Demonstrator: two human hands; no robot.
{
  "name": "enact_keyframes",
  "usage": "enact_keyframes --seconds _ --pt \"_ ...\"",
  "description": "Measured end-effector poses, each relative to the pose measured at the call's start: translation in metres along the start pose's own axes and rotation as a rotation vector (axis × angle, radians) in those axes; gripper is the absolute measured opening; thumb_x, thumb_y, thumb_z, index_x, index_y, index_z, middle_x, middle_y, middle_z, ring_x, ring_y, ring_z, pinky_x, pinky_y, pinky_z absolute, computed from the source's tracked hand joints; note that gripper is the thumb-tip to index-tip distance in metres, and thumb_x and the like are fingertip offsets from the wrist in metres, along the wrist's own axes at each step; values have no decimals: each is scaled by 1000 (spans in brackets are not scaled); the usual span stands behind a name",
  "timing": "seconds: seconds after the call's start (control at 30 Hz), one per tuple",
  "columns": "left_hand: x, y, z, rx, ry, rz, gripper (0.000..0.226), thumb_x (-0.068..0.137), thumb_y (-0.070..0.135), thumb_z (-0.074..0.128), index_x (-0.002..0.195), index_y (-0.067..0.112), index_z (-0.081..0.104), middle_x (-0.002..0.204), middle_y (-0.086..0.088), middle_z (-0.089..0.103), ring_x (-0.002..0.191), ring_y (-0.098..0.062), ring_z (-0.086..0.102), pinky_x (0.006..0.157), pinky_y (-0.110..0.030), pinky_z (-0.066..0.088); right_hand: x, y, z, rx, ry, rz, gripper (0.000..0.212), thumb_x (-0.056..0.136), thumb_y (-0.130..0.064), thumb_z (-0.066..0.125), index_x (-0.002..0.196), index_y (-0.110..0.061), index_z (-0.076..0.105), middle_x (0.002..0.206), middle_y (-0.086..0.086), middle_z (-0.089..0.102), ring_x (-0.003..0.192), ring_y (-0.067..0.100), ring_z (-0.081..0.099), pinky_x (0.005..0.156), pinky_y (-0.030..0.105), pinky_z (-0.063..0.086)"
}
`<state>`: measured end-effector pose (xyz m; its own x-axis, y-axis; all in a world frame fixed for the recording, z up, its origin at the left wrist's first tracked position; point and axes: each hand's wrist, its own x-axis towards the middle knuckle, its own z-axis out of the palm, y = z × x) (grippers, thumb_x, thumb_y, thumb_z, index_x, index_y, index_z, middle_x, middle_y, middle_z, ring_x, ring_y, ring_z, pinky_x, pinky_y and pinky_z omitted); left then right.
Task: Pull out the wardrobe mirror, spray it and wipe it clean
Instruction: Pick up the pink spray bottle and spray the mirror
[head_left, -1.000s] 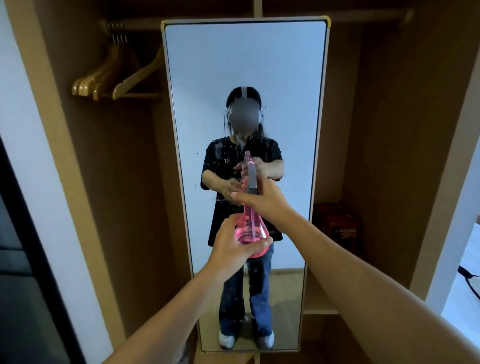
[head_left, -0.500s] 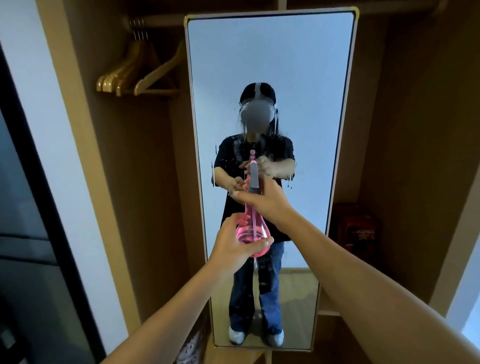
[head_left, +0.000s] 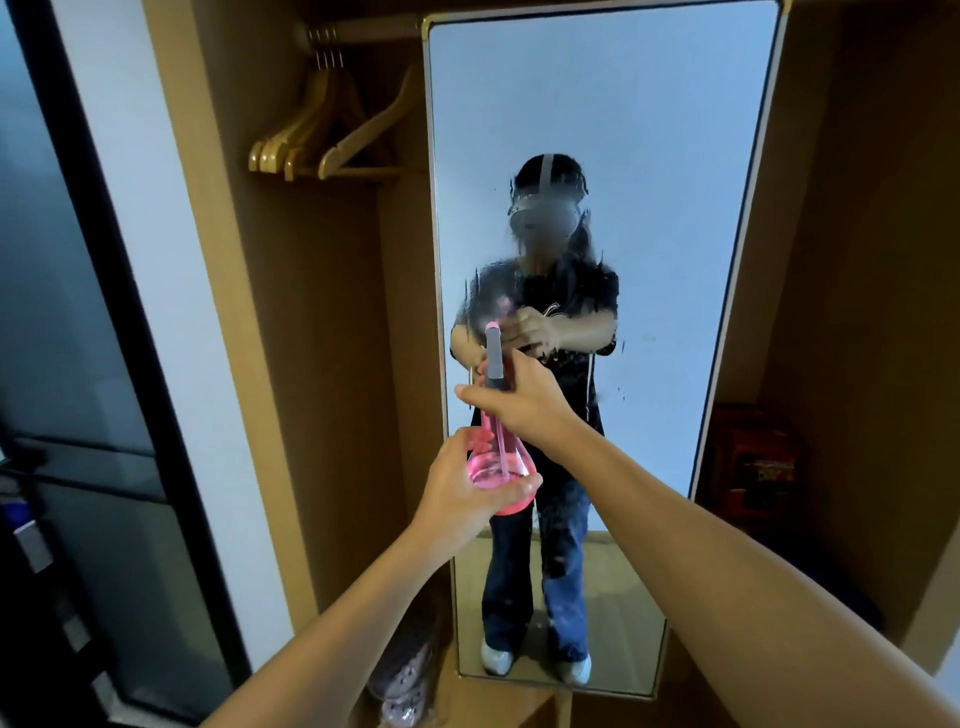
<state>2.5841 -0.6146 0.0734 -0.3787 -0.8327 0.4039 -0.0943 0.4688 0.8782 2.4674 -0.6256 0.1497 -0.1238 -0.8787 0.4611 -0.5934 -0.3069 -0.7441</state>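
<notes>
Two hands grip a pink spray bottle (head_left: 497, 457) aimed at the wardrobe mirror (head_left: 597, 156).

Left hand (head_left: 460, 491) wraps its fingers around the bottle's wide base; right hand (head_left: 519, 397) closes around the neck below the grey nozzle. Mirror stands upright at the centre, far beyond the bottle, with wet droplets and runs across its middle. Wooden hangers (head_left: 322, 140) hang on the rail to its left, a red box (head_left: 753, 462) sits to its right.

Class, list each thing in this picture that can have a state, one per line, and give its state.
mirror: pulled out, wet with droplets across the middle, not yet wiped
spray bottle: upright, aimed at the mirror, some pink liquid at the bottom
left hand: cupping the bottle's base
right hand: gripping the neck
hangers: hanging bare on the rail
</notes>
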Motion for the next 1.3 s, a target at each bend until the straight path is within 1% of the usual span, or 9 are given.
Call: enact_keyframes --seconds 0.17,0.33,0.43,0.6,0.73,0.83,0.97,1.17,1.3 --pt "-3 -3 -10 11 24 20 49 72 13 84 112 11 55 98 7 65 84 8 64 71 -8 48 1 -2 11 43 -9 3 34 80 -33 76 96 -9 59 90 9 66 80 17 60 63 21 45" --pt "-10 -9 -14 47 0 -19 48 71 23 85 107 26 55 105 7 65 91 4 64 77 -12 50 -7 2 17 102 -55 36 39 81 -29 76 108 -11 54 90 0 59 80 9 56 63 14 40" --pt "-18 -14 -12 34 -7 -33 47 72 14 85 107 20 55 97 8 66 85 6 65 72 -10 49 -15 7 20 96 -80 59 37 83 -28 75 108 -14 51 84 -10 54 74 0 51 55 7 38" --pt "-40 -34 -10 3 -63 -80 53 73 3 82 116 4 51 98 5 64 83 8 65 70 -9 48 -38 21 33 118 -111 103 33 84 -22 75 102 -16 48 81 -11 52 71 0 50 51 -1 36" --pt "-57 -50 -9 14 -88 -136 56 71 18 86 115 14 52 107 3 63 93 4 65 75 -12 50 -57 33 48 93 -103 165 37 83 -27 75 105 -6 55 88 -1 58 75 9 55 51 2 40" --pt "-68 -58 -7 32 -91 -139 44 72 14 85 102 22 54 97 7 65 88 5 65 74 -10 48 -67 41 59 71 -89 196 38 82 -31 76 105 -6 58 94 6 64 74 9 56 54 8 41" --pt "-75 -65 -8 20 -88 -143 45 72 16 85 103 26 53 101 5 65 91 1 66 77 -15 50 -74 45 66 54 -73 212 34 82 -34 75 103 -13 59 85 -5 61 74 5 57 56 10 38" --pt "-76 -69 -5 30 -110 -153 49 72 21 85 108 24 51 104 5 65 93 0 65 77 -14 51 -81 47 64 107 -39 242 40 83 -29 75 113 -17 53 93 -13 56 78 -3 54 55 6 38" --pt "-76 -69 3 27 -145 -145 50 72 19 85 109 23 52 101 5 66 90 0 66 76 -14 51 -88 54 56 115 19 280 37 82 -30 75 109 -17 53 95 -6 59 78 1 54 59 10 37"
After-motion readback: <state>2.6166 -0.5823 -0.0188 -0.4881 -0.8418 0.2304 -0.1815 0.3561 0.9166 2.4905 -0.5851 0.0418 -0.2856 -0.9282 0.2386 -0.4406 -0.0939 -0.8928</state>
